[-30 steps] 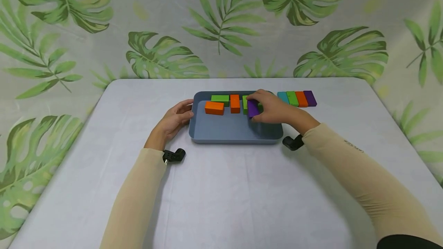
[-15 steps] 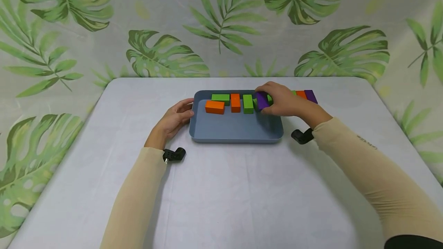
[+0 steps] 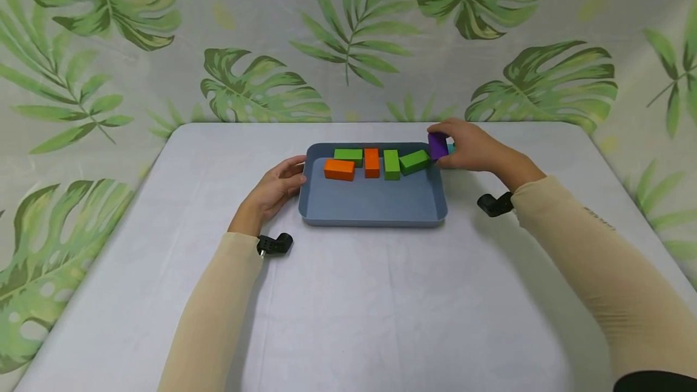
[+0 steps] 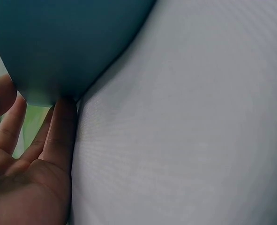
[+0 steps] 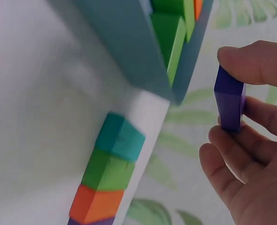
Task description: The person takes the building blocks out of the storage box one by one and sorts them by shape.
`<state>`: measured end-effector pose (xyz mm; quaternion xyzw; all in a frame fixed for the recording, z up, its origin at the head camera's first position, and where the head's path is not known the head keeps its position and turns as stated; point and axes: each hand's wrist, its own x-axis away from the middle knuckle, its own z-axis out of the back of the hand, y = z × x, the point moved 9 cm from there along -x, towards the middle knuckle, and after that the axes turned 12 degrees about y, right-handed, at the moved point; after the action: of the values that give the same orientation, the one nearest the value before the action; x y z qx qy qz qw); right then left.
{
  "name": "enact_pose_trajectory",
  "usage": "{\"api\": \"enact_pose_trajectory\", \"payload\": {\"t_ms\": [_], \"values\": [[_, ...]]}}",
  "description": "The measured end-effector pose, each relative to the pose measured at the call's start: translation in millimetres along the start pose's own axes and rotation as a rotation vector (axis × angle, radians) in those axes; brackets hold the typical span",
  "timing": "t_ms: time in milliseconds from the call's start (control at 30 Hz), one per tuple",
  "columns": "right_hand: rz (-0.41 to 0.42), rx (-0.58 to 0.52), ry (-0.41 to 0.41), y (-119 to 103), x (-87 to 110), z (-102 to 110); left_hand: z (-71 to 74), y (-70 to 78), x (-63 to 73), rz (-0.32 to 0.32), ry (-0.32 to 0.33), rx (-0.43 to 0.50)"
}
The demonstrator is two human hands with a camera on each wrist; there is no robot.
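Observation:
My right hand (image 3: 471, 147) pinches a purple block (image 3: 437, 146) between thumb and fingers, over the back right corner of a blue-grey tray (image 3: 376, 207). The right wrist view shows that block (image 5: 229, 103) held up off the table, thumb at one end and fingertips at the other. At the tray's left end, my left hand (image 3: 274, 186) touches the wall with extended fingers (image 4: 61, 131). Inside the tray, along its back half, lie an orange block (image 3: 339, 169), another orange block (image 3: 371, 163) and several green blocks, the rightmost green block (image 3: 415, 162) turned at an angle.
Right of the tray, a row of blocks stands on the white-covered table (image 3: 348, 295): a teal block (image 5: 117, 138), a green block (image 5: 108, 168), an orange block (image 5: 96, 204) and a purple one. My right hand hides most of it in the head view. Behind hangs a leaf-patterned cloth (image 3: 370, 29).
My right hand has carried the purple block rightward and back, from over the tray's middle right to its back right corner, uncovering the green blocks. My left hand has stayed at the tray.

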<state>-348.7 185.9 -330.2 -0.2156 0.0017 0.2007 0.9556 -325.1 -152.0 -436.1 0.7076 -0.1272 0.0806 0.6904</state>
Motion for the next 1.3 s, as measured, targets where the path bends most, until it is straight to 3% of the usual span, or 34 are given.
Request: {"api": "enact_pose_trajectory", "payload": {"t_ms": [233,433,867,1300], "values": [[-0.062,-0.01,0.01,37,-0.6,12,0.4,0.3,0.4,0.004,0.002,0.001],[-0.163,-0.075,0.024,73,3.2,20,0.4,1.1,-0.6,0.0,0.001,-0.005],[-0.273,-0.089,0.052,111,13.4,35,1.2,1.0,-1.5,-0.004,0.003,-0.009],[-0.38,-0.072,0.007,159,37.0,22,1.0,-2.0,-2.0,0.002,0.015,-0.016]]}}
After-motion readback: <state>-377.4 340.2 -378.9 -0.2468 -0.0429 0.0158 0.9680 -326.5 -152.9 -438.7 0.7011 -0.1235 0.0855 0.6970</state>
